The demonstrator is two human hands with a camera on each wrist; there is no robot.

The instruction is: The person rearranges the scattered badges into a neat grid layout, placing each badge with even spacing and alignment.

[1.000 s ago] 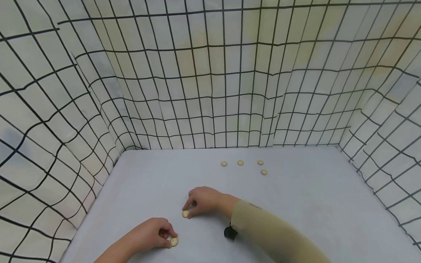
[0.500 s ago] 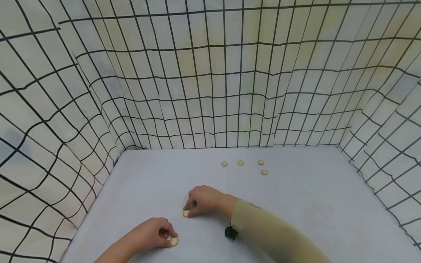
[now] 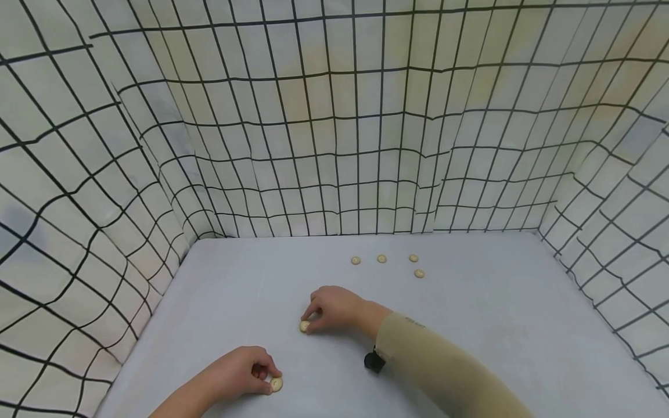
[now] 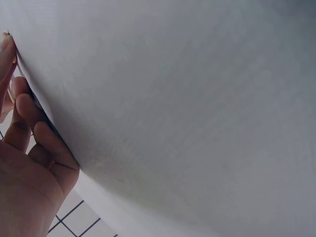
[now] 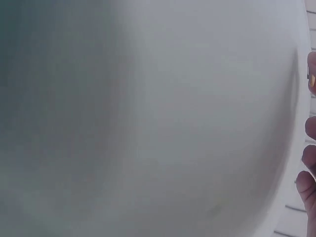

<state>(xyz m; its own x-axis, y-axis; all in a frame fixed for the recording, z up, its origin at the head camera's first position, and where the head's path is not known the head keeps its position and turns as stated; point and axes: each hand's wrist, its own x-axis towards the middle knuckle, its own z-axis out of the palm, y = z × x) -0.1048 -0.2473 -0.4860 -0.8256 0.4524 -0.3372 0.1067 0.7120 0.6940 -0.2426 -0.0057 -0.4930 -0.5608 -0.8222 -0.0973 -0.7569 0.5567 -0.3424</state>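
In the head view my left hand [image 3: 241, 371] is low at the left, thumb and index finger pinching a small round cream disc [image 3: 276, 384] at the table top. Farther forward, my right hand [image 3: 337, 309] pinches a second cream disc [image 3: 305, 326] by its edge. Both discs look like buttons or flat game pieces; faint marks on them are too small to read. The left wrist view has the curled fingers of the left hand [image 4: 34, 163] against the white surface. Only fingertips of the right hand [image 5: 307, 183] show at the edge of the right wrist view.
Several more cream discs lie loose at the back of the white table [image 3: 496, 325], one of them this disc [image 3: 420, 273]. Walls with a black grid [image 3: 334, 128] enclose the back and both sides. A small black device [image 3: 374, 361] hangs under the right sleeve [image 3: 439, 360].
My right hand has slid its disc forward and slightly right, away from the left hand. The left hand and its disc stay put, as do the discs at the back.
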